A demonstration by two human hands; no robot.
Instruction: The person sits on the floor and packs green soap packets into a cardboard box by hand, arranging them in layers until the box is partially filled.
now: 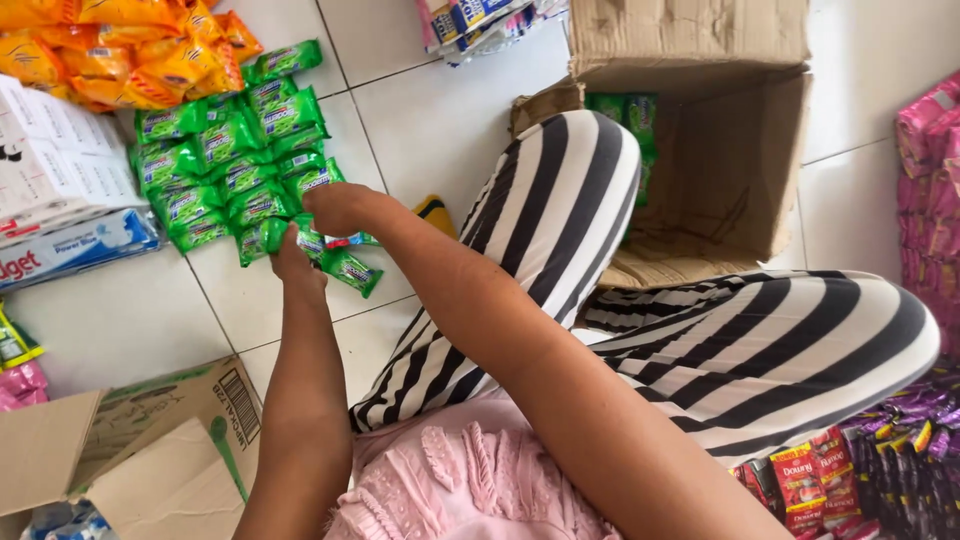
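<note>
Both hands are out over the pile of small green foil snack packets (235, 165) lying on the white tiled floor (120, 320), left of centre in the frame. The left hand (296, 262) is closed around one green packet (268, 236) at the lower edge of the pile, fingers curled so the packet sticks out to the left of the fist. The right hand (340, 208) sits just above it, knuckles up and fingers bent down onto the packets at the pile's right edge; whether it's actually gripping one can't be made out from this angle.

Moving outward, orange foil snack bags (120, 45) are heaped in the upper left corner, touching the top of the green pile. White and blue cartons (60, 190) are stacked along the left edge. The person sits on the floor in black-and-white striped trousers (560, 210) and a pink top (470, 490). An open brown cardboard box (730, 170) lies on its side in the upper right, with more green packets showing inside behind the knee. A flattened cardboard box (150, 440) fills the lower left, pink packets (930, 160) line the right edge, and red and purple sachets (860, 470) sit lower right.
</note>
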